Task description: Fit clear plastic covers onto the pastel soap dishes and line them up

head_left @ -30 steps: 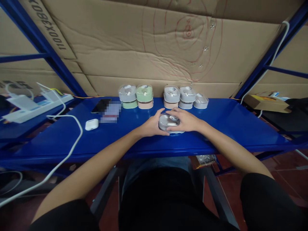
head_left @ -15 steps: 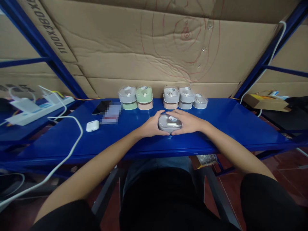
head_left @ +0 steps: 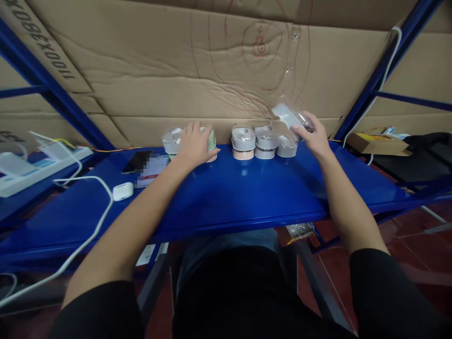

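Observation:
My right hand (head_left: 316, 136) is closed on a small grey box with a clear lid (head_left: 286, 117), lifted and tilted, slightly blurred by motion. Just below that box, a single grey lidded box (head_left: 286, 147) rests at the back of the table. My left hand (head_left: 195, 145) reaches over the green lidded box (head_left: 212, 141), fingers stretched and thumb apart; contact with the box is unclear. Left of this hand, a grey lidded box (head_left: 171, 140) sits atop a green one. Two more stacks stand midway: a grey box (head_left: 243, 137) on a pink one, and a grey box (head_left: 265, 137) on another grey one.
A blue table (head_left: 247, 197) backs onto a cardboard sheet (head_left: 148, 61). At left lie a dark phone (head_left: 136, 161), a white earbud case (head_left: 123, 191), a white cable (head_left: 106, 207) and a power strip (head_left: 45, 174). An open cardboard box (head_left: 377, 142) stands at right.
Both hands were together around the grey box near the front. My right hand has carried it to the back right and tilted it. My left hand has let go and moved to the green box.

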A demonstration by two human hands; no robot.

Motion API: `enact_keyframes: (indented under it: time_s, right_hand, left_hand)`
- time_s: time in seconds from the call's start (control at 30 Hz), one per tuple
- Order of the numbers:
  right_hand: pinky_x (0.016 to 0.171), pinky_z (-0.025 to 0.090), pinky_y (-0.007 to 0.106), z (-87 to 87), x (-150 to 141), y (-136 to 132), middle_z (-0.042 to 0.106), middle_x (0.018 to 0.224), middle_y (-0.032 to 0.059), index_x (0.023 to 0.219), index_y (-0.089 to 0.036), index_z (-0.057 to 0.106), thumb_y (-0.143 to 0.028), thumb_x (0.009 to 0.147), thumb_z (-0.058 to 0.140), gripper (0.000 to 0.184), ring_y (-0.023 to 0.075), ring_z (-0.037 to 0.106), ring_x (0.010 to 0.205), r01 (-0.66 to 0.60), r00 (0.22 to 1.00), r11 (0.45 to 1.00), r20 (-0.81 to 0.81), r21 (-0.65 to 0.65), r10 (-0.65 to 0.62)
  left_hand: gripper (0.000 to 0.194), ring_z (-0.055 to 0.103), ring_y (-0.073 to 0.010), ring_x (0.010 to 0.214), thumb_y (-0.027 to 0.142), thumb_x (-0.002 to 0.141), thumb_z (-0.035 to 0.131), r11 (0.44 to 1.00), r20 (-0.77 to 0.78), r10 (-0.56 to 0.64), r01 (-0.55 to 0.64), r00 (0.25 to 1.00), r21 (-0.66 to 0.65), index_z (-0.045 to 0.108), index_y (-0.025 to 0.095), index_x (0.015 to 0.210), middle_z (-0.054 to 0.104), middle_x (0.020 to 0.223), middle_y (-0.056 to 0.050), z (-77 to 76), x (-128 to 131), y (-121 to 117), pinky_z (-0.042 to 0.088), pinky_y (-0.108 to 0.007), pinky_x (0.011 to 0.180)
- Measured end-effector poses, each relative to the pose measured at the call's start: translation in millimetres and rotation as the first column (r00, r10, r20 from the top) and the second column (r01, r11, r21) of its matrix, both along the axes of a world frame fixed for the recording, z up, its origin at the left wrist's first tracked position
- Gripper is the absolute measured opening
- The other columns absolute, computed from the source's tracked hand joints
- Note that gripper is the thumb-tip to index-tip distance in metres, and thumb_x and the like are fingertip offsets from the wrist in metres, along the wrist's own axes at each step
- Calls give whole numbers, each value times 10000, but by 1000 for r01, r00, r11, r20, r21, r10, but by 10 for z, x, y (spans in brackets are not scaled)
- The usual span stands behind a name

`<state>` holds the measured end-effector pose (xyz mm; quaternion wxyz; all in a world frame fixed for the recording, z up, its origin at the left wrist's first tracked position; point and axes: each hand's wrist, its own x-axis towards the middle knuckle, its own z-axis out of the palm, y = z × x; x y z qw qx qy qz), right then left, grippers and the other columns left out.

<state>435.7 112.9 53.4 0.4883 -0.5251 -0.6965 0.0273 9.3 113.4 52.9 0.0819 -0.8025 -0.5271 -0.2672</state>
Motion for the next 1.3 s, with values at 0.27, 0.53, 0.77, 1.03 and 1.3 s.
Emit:
enact_keyframes:
  time_s: [0.27, 0.53, 0.77, 1.03, 1.3]
  right_hand:
    - [1189, 490, 725, -475, 60, 425, 675, 1476, 305, 1616, -137, 562, -820, 888, 706, 1009, 518, 608, 1442, 425, 905, 896, 36, -128, -424]
    - [1229, 448, 681, -539, -6, 547, 547, 1600, 395, 1705, -42, 351, -833, 978, 530, 1089, 546, 536, 1530, 461, 887, 859, 145, -223, -438]
    - [1193, 473, 690, -533, 64, 560, 630, 1538, 360, 1616, -62, 506, -803, 1073, 281, 946, 501, 576, 1501, 425, 905, 893, 94, -150, -415]
    - [1170, 541, 634, -161, -301, 50, 720, 1413, 191, 1480, -223, 673, -767, 1068, 472, 712, 393, 675, 1344, 61, 989, 975, 117, 215, -88]
    - [1312, 454, 657, -350, -1113, -420, 630, 1671, 133, 1681, -317, 568, -758, 757, 942, 1089, 429, 596, 1529, -649, 623, 685, 284, -332, 729]
  left_hand:
    - [792, 303, -613, 1601, 477, 964, 766, 988, -55, 137, -141, 989, -62, 481, 150, 1627, 420, 1726, -333, -240, 160, 159, 255, -793, 1251]
    - [674, 371, -555, 1606, 247, 1023, 621, 989, -231, 148, -149, 962, 14, 457, 137, 1668, 446, 1731, -321, -250, 225, -7, 422, -744, 1206]
    - [736, 456, -500, 1588, 154, 966, 611, 989, -79, 72, -61, 994, 133, 453, 133, 1685, 512, 1712, -279, -169, 102, -76, 448, -707, 1253]
    - [821, 524, -425, 1604, 117, 954, 636, 792, -61, -573, 571, 818, 217, 396, 233, 1731, 540, 1713, -209, -358, 89, -567, 435, -686, 1334]
    - [700, 420, -433, 1691, 255, 1047, 721, 688, 11, -726, 726, 687, 20, 486, 321, 1703, 391, 1814, -188, -646, 230, -674, 463, -673, 1340]
